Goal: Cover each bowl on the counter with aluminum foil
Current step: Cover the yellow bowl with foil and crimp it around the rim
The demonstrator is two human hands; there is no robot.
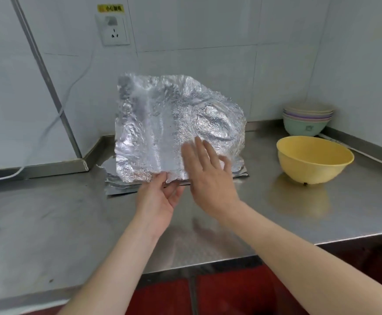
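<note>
Right hand (210, 176), fingertips blurred.

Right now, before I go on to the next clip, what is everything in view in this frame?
crumpled foil sheet: one, silver, held upright above the counter's middle
flat foil: a pile, count unclear, silver, lying on the counter under the held sheet
yellow bowl: one, uncovered, on the counter at the right
stacked bowls: several nested, green, purple and beige, in the back right corner
counter: one, steel
wall socket: one, white, on the tiled wall under a yellow label
cable: one, white, running down the wall to the left
left hand: pinches the sheet's lower edge
right hand: fingers straight, at the sheet's front, blurred
</note>
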